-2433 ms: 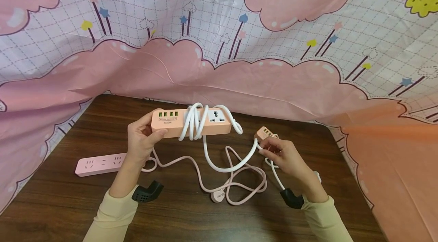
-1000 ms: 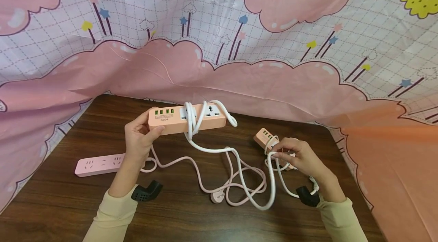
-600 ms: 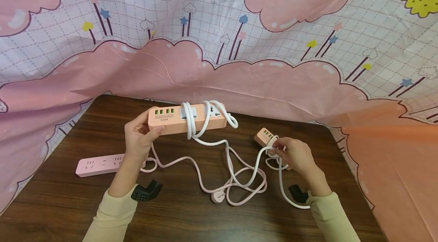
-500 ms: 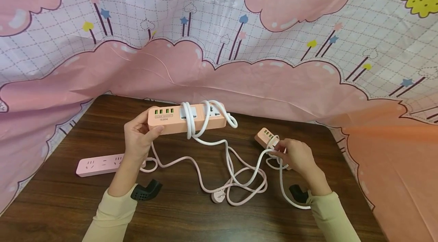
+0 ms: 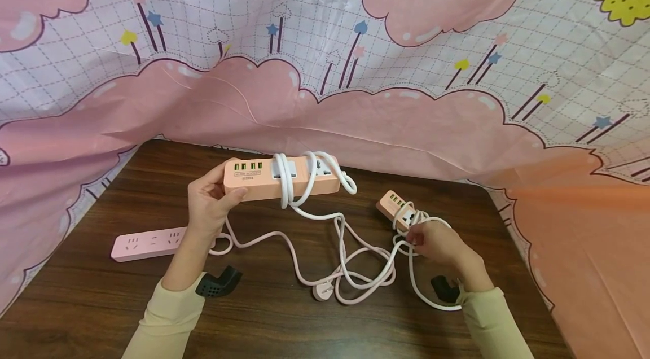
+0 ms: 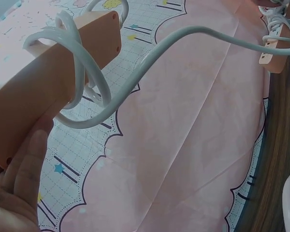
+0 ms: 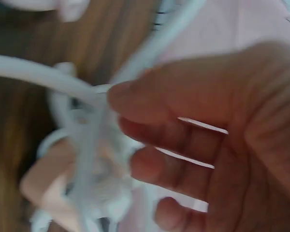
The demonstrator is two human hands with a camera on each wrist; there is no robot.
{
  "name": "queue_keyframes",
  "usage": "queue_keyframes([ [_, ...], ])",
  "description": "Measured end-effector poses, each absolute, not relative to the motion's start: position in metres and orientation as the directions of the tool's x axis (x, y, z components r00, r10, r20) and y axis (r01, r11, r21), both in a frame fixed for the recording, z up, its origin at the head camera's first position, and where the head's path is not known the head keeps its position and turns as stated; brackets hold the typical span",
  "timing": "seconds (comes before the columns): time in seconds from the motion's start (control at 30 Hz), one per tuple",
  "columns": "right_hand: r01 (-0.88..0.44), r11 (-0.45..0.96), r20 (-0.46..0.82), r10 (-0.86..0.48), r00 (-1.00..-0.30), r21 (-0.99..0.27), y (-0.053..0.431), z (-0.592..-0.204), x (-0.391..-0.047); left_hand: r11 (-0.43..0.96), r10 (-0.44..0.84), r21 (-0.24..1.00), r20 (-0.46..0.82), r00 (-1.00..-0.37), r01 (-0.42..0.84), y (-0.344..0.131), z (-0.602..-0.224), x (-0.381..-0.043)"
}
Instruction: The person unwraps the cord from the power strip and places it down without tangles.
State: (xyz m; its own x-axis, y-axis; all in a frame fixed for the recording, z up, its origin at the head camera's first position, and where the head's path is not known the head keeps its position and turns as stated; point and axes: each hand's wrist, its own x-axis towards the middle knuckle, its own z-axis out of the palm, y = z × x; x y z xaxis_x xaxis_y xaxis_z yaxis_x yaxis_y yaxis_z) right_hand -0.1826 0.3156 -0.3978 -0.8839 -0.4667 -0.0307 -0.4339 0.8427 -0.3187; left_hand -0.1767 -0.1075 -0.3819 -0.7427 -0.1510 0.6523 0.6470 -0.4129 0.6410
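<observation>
The left hand, in the head view, is gripping the left end of a boxy peach power strip, holding it over the left of the dark, wood-grained table; thick, rounded white cord is coiling about its middle and right. The right hand is pinching that cord just beside a second peach strip, lying far right, wrapped in pale cord. A slim pink strip is lying left, a pink cord looping near a round plug. In the left wrist view, fingers are supporting the held strip's flat underside. In the blurred right wrist view, thumb and forefinger are pinching, other fingers curling loosely.
</observation>
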Motion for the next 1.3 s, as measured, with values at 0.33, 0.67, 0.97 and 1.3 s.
queue_keyframes([
  [0.33, -0.643, 0.613, 0.288, -0.583, -0.76, -0.459, 0.262, -0.387, -0.192, -0.412, -0.14, 0.644, 0.655, -0.743, 0.645, -0.106, -0.382, -0.176],
  [0.67, -0.638, 0.324, 0.308, -0.669, -0.676, -0.699, 0.206, -0.397, -0.188, -0.397, -0.116, 0.645, 0.671, -0.733, 0.653, -0.105, -0.382, -0.176],
  [0.97, -0.651, 0.287, 0.553, -0.354, -0.754, -0.703, 0.209, -0.377, -0.189, -0.441, -0.066, 0.636, 0.681, -0.729, 0.634, -0.104, -0.382, -0.175],
  [1.3, -0.692, -0.012, 0.686, -0.145, -0.713, -0.722, 0.228, -0.336, -0.181, -0.39, -0.024, 0.66, 0.69, -0.724, 0.642, -0.106, -0.385, -0.174],
])
